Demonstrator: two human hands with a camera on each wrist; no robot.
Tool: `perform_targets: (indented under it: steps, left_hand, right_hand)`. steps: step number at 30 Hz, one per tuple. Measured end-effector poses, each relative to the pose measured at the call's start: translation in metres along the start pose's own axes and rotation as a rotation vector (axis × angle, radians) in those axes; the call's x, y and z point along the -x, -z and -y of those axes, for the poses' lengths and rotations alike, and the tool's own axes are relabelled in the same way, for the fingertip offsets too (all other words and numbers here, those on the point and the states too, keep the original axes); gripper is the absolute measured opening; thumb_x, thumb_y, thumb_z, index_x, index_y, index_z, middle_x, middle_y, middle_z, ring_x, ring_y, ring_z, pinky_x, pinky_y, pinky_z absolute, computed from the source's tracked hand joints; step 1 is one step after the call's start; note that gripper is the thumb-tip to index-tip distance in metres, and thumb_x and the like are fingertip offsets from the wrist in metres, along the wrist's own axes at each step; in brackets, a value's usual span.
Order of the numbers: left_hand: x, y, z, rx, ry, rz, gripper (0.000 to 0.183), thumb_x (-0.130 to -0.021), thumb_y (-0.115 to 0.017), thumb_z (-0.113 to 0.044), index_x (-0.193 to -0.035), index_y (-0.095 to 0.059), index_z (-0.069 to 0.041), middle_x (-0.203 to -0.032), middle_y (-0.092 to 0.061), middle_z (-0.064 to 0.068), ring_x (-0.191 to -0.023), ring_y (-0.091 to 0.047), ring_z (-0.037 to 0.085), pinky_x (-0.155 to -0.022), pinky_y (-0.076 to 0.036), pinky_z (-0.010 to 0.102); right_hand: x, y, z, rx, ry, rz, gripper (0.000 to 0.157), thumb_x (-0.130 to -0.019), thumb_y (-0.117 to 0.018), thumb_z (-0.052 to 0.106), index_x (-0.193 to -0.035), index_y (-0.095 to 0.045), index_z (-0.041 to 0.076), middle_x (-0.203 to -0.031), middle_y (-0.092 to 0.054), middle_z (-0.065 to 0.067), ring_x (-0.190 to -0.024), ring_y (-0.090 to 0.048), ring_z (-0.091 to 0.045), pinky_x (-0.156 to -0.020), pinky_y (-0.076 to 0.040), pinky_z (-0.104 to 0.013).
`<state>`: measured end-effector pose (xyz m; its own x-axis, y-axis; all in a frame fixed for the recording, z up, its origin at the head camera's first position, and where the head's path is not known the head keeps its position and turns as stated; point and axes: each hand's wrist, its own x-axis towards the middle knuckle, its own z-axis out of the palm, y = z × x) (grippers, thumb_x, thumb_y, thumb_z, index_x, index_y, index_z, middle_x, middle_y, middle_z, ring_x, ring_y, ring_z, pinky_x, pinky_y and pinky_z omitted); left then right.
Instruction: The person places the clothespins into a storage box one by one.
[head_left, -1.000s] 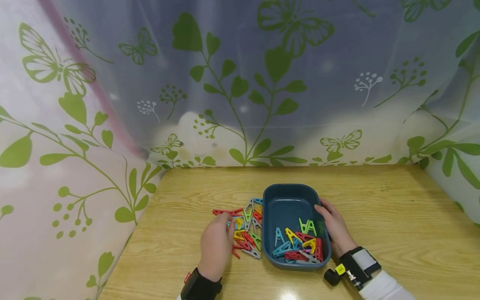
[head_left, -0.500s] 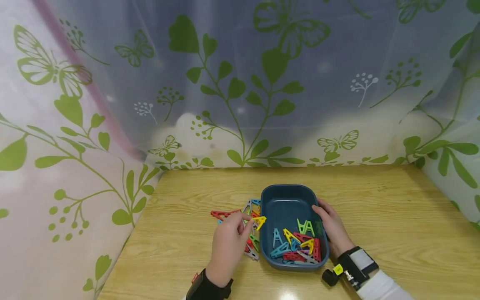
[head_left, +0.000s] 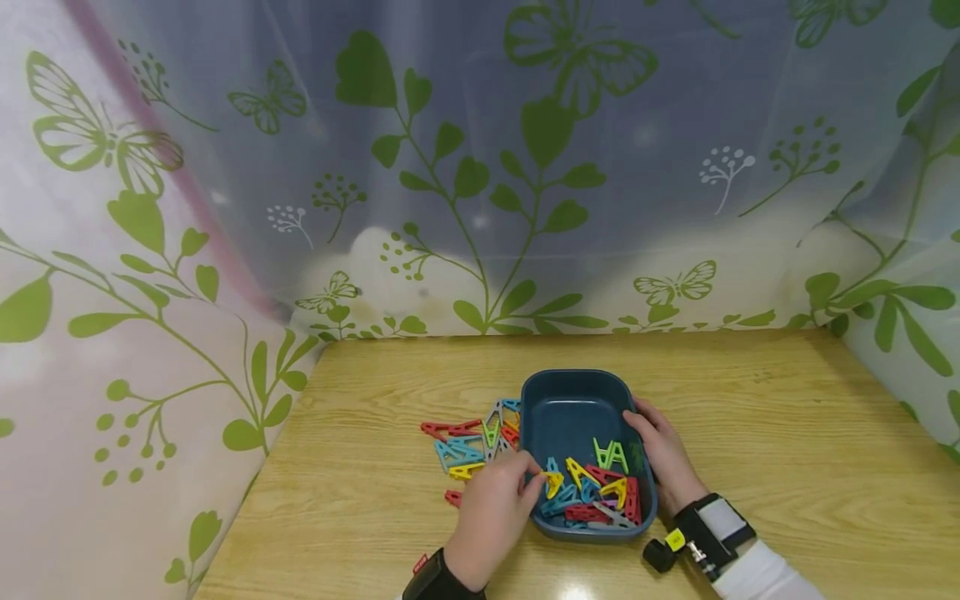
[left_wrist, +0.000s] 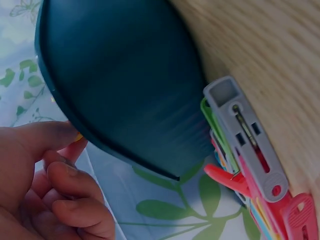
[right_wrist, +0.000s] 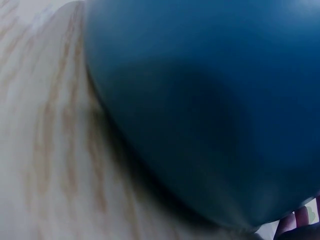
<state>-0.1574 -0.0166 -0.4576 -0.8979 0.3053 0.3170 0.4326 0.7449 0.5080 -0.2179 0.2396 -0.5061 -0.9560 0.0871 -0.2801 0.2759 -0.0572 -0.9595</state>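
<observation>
My left hand [head_left: 491,508] pinches a yellow clothespin [head_left: 554,484] between thumb and fingertips, just inside the left rim of a dark blue plastic bin [head_left: 573,421]. In the left wrist view only a sliver of yellow shows at the fingertips, beside the bin's rim. Colourful clothespins lie in the near half of the bin, among them a green one [head_left: 611,455] and a red one [head_left: 632,498]. On the bin's right side, my right hand [head_left: 667,457] grips the rim, thumb on top. The bin's outer wall [right_wrist: 200,100] fills most of the right wrist view, with fingertips at the corner.
Left of the bin, a loose pile of clothespins lies on the wooden table [head_left: 360,467], including blue ones [head_left: 457,452], a red one [head_left: 448,428] and a grey one [left_wrist: 247,140]. A patterned curtain [head_left: 480,208] hangs along the table's back and sides.
My left hand has picked a yellow clothespin from the pile and carried it right and nearer, over the bin's rim. The right hand still holds the bin.
</observation>
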Motion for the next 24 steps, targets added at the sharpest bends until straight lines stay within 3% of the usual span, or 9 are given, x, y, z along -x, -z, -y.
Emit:
perform_targets:
  steps: [13, 24]
  left_hand:
    - [0.0034, -0.0041, 0.0006, -0.06, 0.017, 0.07, 0.011, -0.091, -0.079, -0.016, -0.085, -0.07, -0.016, -0.073, -0.062, -0.008, -0.056, -0.042, 0.0, -0.051, -0.035, 0.019]
    - [0.0032, -0.0061, 0.0033, -0.047, 0.049, 0.064, 0.012, -0.092, -0.079, -0.021, -0.085, -0.071, -0.015, -0.079, -0.066, -0.005, -0.059, -0.046, -0.001, -0.051, -0.036, 0.019]
  right_hand:
    - [-0.0004, 0.0002, -0.0009, -0.006, 0.008, 0.009, 0.066, -0.11, -0.046, 0.042, -0.165, -0.021, 0.016, -0.165, -0.033, -0.014, -0.112, -0.057, -0.005, -0.086, -0.051, -0.017]
    - [-0.0027, 0.0006, -0.0009, 0.02, -0.005, -0.007, 0.063, -0.11, -0.044, 0.04, -0.164, -0.023, 0.016, -0.162, -0.037, -0.017, -0.106, -0.059, -0.003, -0.085, -0.051, -0.018]
